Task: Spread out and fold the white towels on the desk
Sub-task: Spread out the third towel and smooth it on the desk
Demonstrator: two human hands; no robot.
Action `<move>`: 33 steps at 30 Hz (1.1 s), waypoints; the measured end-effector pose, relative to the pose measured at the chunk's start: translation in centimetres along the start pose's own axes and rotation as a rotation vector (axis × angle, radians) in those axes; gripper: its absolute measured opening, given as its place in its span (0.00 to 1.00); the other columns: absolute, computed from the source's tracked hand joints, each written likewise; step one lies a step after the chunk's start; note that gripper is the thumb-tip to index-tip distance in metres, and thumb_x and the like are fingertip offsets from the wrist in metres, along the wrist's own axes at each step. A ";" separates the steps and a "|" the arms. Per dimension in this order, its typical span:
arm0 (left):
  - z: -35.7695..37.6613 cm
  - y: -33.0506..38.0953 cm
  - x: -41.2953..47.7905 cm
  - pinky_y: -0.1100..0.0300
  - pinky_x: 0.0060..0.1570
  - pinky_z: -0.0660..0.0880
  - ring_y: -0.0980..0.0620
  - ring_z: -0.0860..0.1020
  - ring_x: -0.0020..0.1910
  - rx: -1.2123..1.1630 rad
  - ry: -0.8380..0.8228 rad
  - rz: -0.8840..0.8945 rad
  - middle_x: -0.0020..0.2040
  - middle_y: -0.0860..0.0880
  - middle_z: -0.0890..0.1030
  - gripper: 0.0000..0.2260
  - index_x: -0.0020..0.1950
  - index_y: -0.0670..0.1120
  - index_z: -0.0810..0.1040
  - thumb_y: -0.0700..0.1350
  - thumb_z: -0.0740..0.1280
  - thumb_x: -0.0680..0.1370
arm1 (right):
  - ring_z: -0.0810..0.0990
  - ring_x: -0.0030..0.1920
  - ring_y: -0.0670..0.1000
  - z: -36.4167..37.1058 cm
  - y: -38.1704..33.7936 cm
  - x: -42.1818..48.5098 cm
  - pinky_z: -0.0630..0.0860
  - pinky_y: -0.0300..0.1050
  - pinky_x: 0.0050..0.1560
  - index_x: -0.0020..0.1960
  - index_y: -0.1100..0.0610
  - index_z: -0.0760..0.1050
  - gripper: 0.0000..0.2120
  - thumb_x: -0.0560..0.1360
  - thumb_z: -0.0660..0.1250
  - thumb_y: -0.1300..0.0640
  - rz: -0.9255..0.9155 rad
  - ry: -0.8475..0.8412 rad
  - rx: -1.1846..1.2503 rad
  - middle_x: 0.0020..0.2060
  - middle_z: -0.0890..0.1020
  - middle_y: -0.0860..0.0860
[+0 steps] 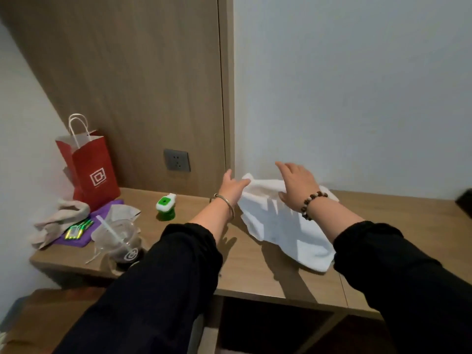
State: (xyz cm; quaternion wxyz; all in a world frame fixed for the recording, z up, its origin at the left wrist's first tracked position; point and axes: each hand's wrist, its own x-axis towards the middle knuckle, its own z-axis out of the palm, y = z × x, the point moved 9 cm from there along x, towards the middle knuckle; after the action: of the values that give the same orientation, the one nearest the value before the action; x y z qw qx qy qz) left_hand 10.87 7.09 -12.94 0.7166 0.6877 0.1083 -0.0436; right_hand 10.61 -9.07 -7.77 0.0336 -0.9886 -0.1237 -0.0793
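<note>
Black sleeves (178, 264) foreground | left hand (231, 187), fingers straight, touches white towel (293, 231) at its 10 o'clock corner | right hand (296, 182) spread on top | risk: ungripped towel may bunch, slide off desk (255, 277)

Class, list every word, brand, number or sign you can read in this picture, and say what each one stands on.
No word or number can be read here.
red paper bag: a white square logo; the small line under it is too blurred to read.
plastic cup: a white round logo, no legible letters.
green packets: print too small to read.
</note>
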 end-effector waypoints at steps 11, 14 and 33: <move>10.3 -10.4 7.8 0.62 0.63 0.61 0.47 0.62 0.72 0.824 -0.415 -0.021 0.75 0.46 0.62 0.25 0.75 0.46 0.60 0.44 0.62 0.79 | 0.57 0.73 0.57 18.0 12.1 -2.3 0.58 0.60 0.69 0.76 0.49 0.47 0.38 0.74 0.63 0.43 0.238 -0.498 0.034 0.75 0.55 0.53; 12.8 -15.7 6.6 0.47 0.73 0.48 0.45 0.45 0.76 1.371 -0.655 0.009 0.78 0.49 0.47 0.32 0.78 0.52 0.47 0.53 0.60 0.79 | 0.59 0.72 0.57 22.2 13.9 -4.4 0.60 0.59 0.68 0.76 0.48 0.49 0.38 0.73 0.63 0.43 0.198 -0.672 0.107 0.74 0.56 0.52; 27.2 -22.6 1.0 0.39 0.70 0.43 0.50 0.60 0.72 1.363 -0.353 -0.054 0.69 0.53 0.68 0.25 0.67 0.55 0.66 0.54 0.66 0.70 | 0.69 0.63 0.58 20.7 28.2 -8.9 0.66 0.49 0.57 0.61 0.54 0.69 0.19 0.70 0.63 0.61 -0.129 -0.446 0.061 0.60 0.70 0.55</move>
State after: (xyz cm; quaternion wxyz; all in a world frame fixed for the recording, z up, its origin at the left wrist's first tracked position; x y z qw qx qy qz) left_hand 9.63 -21.00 -34.35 0.1314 0.9631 -0.0441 -0.2306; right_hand 12.26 -36.69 -30.99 0.0300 -0.9702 -0.1933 0.1429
